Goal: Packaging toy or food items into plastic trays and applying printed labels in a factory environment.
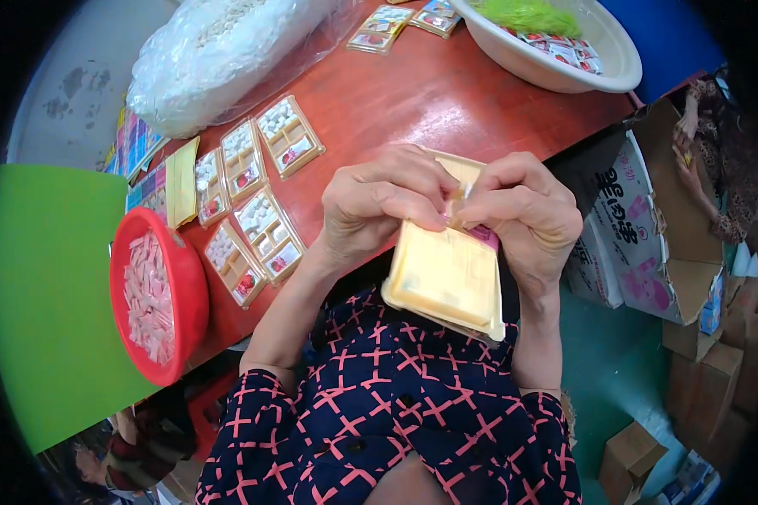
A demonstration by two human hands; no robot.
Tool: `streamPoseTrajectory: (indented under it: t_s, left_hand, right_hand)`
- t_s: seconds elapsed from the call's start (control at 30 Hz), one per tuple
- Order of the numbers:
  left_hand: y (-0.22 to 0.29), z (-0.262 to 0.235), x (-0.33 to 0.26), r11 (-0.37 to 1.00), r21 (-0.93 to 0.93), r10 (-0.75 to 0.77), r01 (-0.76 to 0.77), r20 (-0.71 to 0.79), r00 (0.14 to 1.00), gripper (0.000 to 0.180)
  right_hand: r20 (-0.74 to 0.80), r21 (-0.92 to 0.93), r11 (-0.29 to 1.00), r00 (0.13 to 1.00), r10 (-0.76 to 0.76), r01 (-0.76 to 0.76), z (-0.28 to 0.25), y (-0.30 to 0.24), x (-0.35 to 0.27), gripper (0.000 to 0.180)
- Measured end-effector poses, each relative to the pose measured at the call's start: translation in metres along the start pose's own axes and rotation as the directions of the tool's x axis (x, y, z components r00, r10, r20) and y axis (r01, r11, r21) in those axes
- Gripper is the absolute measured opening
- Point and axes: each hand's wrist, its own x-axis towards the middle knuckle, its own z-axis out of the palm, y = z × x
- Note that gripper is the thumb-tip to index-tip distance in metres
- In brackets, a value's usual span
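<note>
My left hand (383, 198) and my right hand (526, 210) are closed, fingertips pinching close together, on a stack of cream plastic trays (442, 273) above my lap. The trays are shallow and rectangular. A bit of pink shows beside my right fingers, and the fingers hide the stack's middle. Left of my hands, several compartment trays (282, 128) lie on the red-brown table (379, 97). They hold white pieces and small packets with red pictures.
A red basin (195, 299) of pinkish-white sticks stands at the left edge. Behind is a clear bag of white pieces (219, 63). A cream basin (556, 77) at far right holds green shreds and packets. Cardboard boxes (691, 244) and two other people (699, 160) are nearby.
</note>
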Motion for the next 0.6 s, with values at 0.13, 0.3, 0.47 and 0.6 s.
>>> streamPoseTrajectory:
  t_s: [0.13,0.3,0.47,0.6]
  left_hand:
    - [0.010,-0.004,0.004,0.989,0.145,-0.051,0.032,0.129,0.990,0.004]
    - [0.007,-0.005,-0.003,0.967,0.217,-0.154,0.132,0.086,0.984,0.004]
    - [-0.003,0.002,-0.011,0.998,-0.013,-0.068,0.067,-0.152,0.986,0.015]
    - [-0.008,-0.003,-0.017,0.996,0.030,-0.078,0.081,-0.115,0.990,0.015]
  right_hand:
    - [-0.059,-0.017,1.000,0.998,0.009,-0.010,0.002,0.006,-0.006,0.017]
    - [-0.003,-0.012,1.000,1.000,0.005,-0.005,0.007,0.011,-0.002,0.016]
    - [0.060,0.069,0.993,0.994,0.092,-0.096,0.011,0.010,0.004,0.015]
    - [0.074,0.205,0.954,0.975,0.208,-0.219,0.021,0.011,0.000,0.043]
